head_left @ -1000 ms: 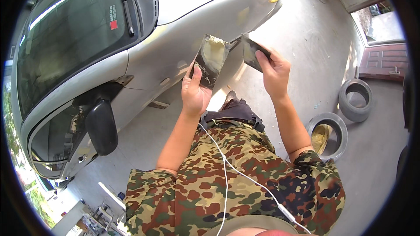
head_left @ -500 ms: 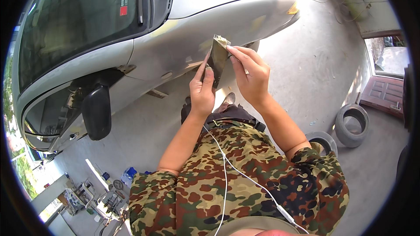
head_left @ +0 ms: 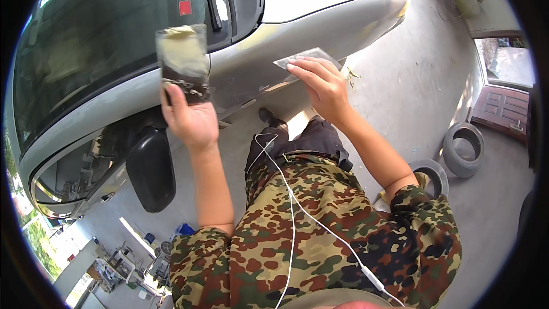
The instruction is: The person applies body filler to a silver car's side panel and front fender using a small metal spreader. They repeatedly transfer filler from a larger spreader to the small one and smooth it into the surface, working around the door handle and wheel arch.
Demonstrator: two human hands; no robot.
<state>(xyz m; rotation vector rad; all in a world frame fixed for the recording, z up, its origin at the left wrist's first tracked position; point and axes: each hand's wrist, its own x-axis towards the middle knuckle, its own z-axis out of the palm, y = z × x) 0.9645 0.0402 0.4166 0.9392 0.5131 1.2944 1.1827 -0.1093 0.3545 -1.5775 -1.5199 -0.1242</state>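
Observation:
My left hand grips the lower end of a flat dark mixing board, its upper part smeared with pale yellow putty. The board is held up in front of the car's windshield and is slightly blurred. In my right hand is a thin grey putty spreader, pinched with the fingers laid along it. The spreader is in front of the silver car's front fender; whether it touches the panel I cannot tell. Yellowish patches show on the fender. A yellow scrap appears just right of the spreader.
A black side mirror juts out below my left hand. Two tyres, one grey and one partly behind my right arm, lie on the concrete floor. A brown panelled door lies at the right. Cluttered equipment stands lower left.
My hands have come apart. The left has swung left with the board, whose putty side now shows. The right holds the spreader away from the board, near the fender. My body has shifted relative to the car.

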